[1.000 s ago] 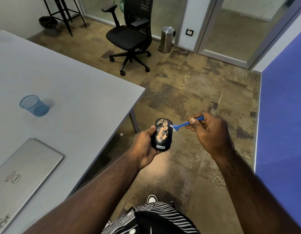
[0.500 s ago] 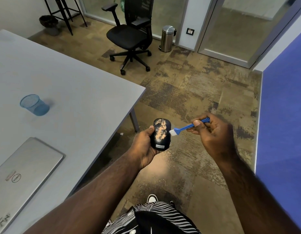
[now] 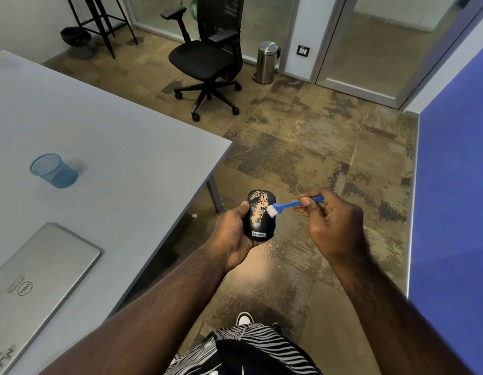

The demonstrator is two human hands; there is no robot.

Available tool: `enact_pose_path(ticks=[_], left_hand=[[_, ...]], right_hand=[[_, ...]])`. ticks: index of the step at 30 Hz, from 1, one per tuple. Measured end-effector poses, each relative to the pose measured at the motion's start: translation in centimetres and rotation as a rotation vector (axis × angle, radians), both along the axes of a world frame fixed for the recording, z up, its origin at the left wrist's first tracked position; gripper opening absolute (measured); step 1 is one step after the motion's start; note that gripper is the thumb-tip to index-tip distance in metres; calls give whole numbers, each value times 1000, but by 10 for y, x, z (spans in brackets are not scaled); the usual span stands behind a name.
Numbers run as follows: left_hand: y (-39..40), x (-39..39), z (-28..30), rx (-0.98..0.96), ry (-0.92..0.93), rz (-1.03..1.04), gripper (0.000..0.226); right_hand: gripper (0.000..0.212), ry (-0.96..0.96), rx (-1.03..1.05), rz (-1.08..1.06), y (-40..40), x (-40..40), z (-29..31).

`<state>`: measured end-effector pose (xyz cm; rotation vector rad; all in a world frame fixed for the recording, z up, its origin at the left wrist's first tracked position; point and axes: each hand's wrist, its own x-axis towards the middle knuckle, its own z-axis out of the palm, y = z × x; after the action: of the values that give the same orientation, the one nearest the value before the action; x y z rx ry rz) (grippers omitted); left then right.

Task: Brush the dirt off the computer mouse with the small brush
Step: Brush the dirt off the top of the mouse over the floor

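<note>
My left hand (image 3: 233,231) grips a black computer mouse (image 3: 258,224) from below and the left, holding it up over the floor beside the table corner. Tan dirt streaks run down the middle of its top. My right hand (image 3: 331,220) pinches the handle of a small blue brush (image 3: 294,204). The brush's white bristles touch the mouse's right upper side, next to the dirt.
A grey table (image 3: 113,147) lies to the left with a blue mesh cup (image 3: 54,171) and a shut silver laptop (image 3: 31,277) on it. A black office chair (image 3: 207,58) and a steel bin (image 3: 266,62) stand further off. A blue partition (image 3: 457,198) runs along the right.
The brush swung slightly away from the mouse to the right, then came back; its bristles now lie on the mouse's right side. The left hand and mouse hardly moved.
</note>
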<state>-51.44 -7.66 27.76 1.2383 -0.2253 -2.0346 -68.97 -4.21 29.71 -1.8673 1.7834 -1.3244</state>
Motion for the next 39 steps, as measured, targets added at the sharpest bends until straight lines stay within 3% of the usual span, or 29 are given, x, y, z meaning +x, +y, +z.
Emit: enact_pose_path(ticks=[5,10,13,19,25,34,39], left_hand=[[3,-2,3,4,10,-16,39],[4,-1,4,10,4,-14,37],[3,0,4,8,-15,-11,35],[5,-2,5,6,-4,-13,39],[4,0,5,11,5,-3,36],[4,0,6,5,-3,-26,34],[5,0,8,2,-5,-41,30]], right_hand=[[13,-16,14,-96,-12,-6,-3],[11,-111,-4,2,-3,-4,2],[12,-78,-5,65,4,2,3],[12,-78,21,-60,-5,1,3],[15,1,-8,-12,-3,0,5],[17,-73,44,0,-9,0,5],[11,-15,80,-107,-19,-5,3]])
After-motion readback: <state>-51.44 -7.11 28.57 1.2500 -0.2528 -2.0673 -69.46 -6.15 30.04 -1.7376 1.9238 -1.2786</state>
